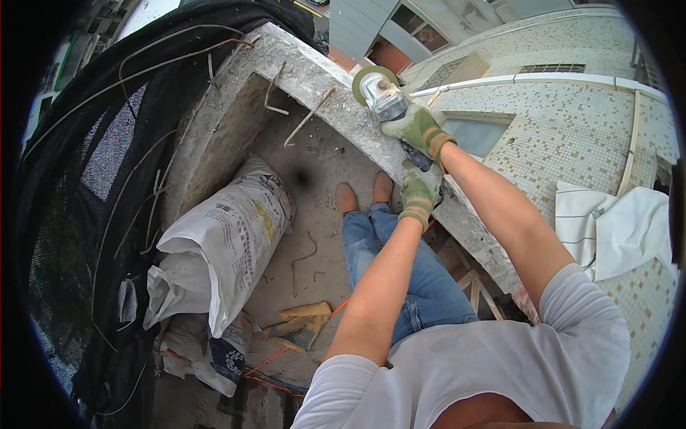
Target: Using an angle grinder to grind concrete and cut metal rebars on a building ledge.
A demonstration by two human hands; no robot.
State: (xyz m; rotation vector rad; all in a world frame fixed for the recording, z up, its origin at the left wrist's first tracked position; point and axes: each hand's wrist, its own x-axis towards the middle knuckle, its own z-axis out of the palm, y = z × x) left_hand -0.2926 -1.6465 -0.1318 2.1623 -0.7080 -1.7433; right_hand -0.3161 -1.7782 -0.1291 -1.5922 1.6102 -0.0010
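Both my hands wear green and cream work gloves and are closed on an angle grinder (386, 99). My right hand (418, 130) wraps round its body just behind the metal head. Closer to me, my left hand (420, 187) grips the rear of the dark body. A round greenish disc (368, 76) shows at the far end of the tool, over the outer edge of a rough concrete ledge (336, 107). Whether the disc touches anything, I cannot tell. Left of the tool, a bent steel bar (309, 119) and a hooked bar (273, 93) stick out of the concrete.
A big white woven sack (232, 229) lies left of my feet, beside a smaller bag (207, 350). Loose bent wire (304, 261), torn brown paper (304, 322) and an orange cord (275, 355) are on the floor. Black netting (93, 214) hangs at left; a tiled wall (550, 129) stands right.
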